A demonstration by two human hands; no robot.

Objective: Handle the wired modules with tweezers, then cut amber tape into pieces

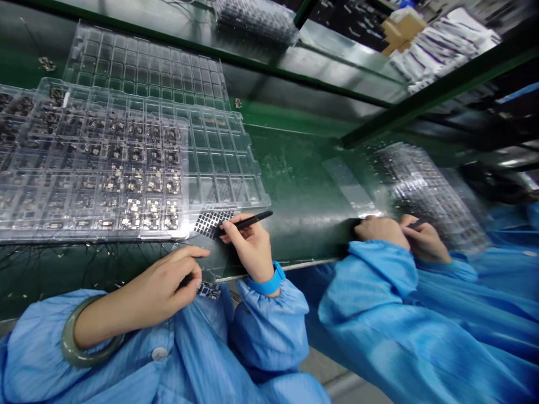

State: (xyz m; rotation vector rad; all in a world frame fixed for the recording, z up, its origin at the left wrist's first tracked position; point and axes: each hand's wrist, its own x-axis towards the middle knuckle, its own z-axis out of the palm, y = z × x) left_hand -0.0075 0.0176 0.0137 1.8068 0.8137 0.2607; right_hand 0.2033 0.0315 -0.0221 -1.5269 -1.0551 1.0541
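A worker's left hand point(168, 283) pinches a small circuit board point(209, 290) between thumb and fingers at the near edge of a green bench point(303, 196). The right hand point(248, 247), at 1 o'clock from the board, is closed around a black stylus point(248, 221), whose tip rests on a dotted sheet point(209, 223). A clear tray point(219, 168) of boards lies at 11 o'clock. At 3 o'clock, a co-worker's hands point(381, 230) rest on the bench.
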